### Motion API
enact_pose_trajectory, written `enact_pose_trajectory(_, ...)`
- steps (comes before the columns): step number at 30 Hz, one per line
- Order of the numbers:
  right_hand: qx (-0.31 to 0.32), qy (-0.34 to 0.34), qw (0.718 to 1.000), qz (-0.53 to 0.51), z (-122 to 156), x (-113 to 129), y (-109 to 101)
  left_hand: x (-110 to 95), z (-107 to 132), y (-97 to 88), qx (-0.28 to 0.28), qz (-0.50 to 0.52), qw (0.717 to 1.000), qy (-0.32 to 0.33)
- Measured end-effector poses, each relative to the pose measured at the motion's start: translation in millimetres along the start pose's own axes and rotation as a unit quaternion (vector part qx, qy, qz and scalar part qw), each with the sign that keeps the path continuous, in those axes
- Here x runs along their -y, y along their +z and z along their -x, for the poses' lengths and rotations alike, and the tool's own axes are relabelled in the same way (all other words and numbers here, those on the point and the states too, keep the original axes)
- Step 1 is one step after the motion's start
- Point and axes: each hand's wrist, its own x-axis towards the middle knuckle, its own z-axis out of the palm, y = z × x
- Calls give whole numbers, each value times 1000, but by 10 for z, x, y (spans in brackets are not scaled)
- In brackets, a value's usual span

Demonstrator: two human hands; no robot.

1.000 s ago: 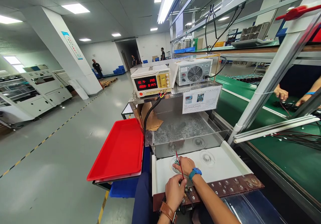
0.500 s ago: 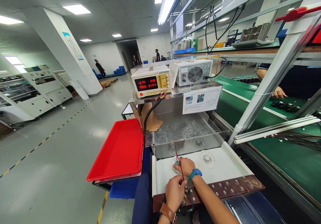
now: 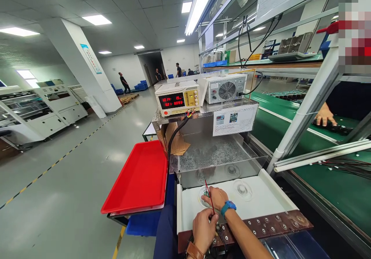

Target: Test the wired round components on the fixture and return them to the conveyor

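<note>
My left hand [image 3: 203,225] is closed, pinching a thin red wire [image 3: 211,201] above the brown strip at the front of the white tray [image 3: 189,210]. The wire loops upward and back down to a small round part with a green circuit board [image 3: 206,193]. My right hand [image 3: 218,198] has its fingers closed on the edge of that part, which rests in a clear round holder on the tray. A second clear round holder [image 3: 242,189] lies to the right. Dark leads hang beside my left hand.
Behind the tray stands a clear panel [image 3: 223,172]. A power supply with red digits [image 3: 173,99] and a grey fan-cooled unit [image 3: 227,89] sit on the metal shelf. At left is a red tray [image 3: 136,176]. A co-worker's hand [image 3: 325,116] is over the green belt [image 3: 290,123].
The power supply's digits have changed. My hands keep nearly the same hold while the view shifts slightly. The co-worker's hand has come down onto the black parts.
</note>
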Motion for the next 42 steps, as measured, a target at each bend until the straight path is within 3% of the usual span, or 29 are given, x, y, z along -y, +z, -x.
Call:
enact_pose_trajectory(17,-14,3,1000,-14,-36,-28,76,8,-5,18,-3,-13,1000,-4)
enact_pose_trajectory(27,-31,-45,998,-18,-26,-22,-56,165,-165,105,-20,94,993,71)
enact_pose_trajectory(29,-62,-33,997,-42,-7,-16,-83,186,-204,107,-15,98,993,63)
enact_pose_trajectory(32,-164,18,978,-127,54,-100,-171,214,-262,113,-18,121,992,43)
enact_pose_trajectory(34,-246,72,947,-193,141,-288,-329,236,-307,127,-23,154,988,21)
enact_pose_trajectory(36,-329,123,904,-243,297,-626,-593,270,-366,147,-23,192,981,-9)
enact_pose_trajectory(39,-443,203,836,-254,696,-1397,-1102,349,-489,177,-2,232,972,-40)
enact_pose_trajectory(42,-495,336,774,-207,1243,-2303,-1518,439,-628,204,32,252,965,-61)
